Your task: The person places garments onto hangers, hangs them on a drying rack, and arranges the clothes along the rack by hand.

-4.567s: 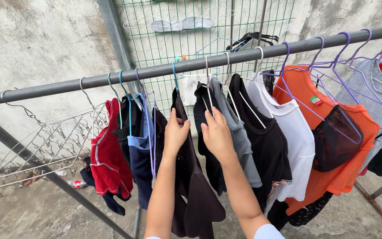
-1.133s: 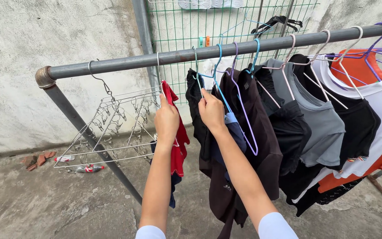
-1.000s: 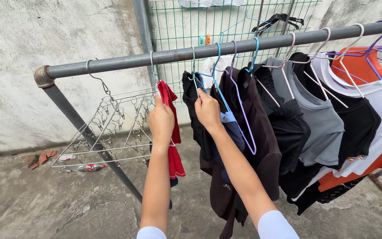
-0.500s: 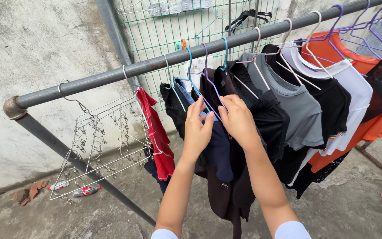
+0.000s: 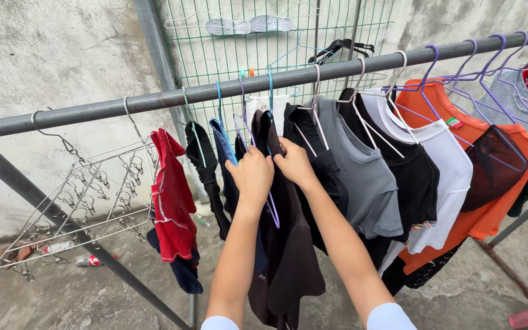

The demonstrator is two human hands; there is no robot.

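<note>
Left hand [image 5: 252, 175]: I have it raised at the rail's mid-left stretch, fingers curled together over the shoulder of the dark brown shirt [image 5: 288, 244], knuckles toward me.
Right hand [image 5: 294, 162]: just beside the left, almost touching it; my fingers are pinched on the top edge of the same shirt, close to where its hanger's neck rises.
Dark brown shirt: it hangs from the grey rail [image 5: 264, 82], between the navy garment [image 5: 224, 159] on my left and the black shirt [image 5: 325, 177] on my right, packed tight against both.
Purple hanger [image 5: 271, 211]: a loop of it shows below my left wrist, lying against the brown cloth.
Doing it well: I judge that keeping both grips high, near the hanger, lets the cloth move without dragging the neighbours; a light pinch is enough on thin fabric.
Arms: both forearms reach up and forward, nearly parallel, wrists slightly bent, white sleeve ends at the frame's bottom.
Around: red garment [image 5: 171, 201] further left, then a wire peg rack [image 5: 74, 201]; grey shirt [image 5: 362, 177], white shirt [image 5: 447, 165] and orange shirt [image 5: 490, 183] to the right.
</note>
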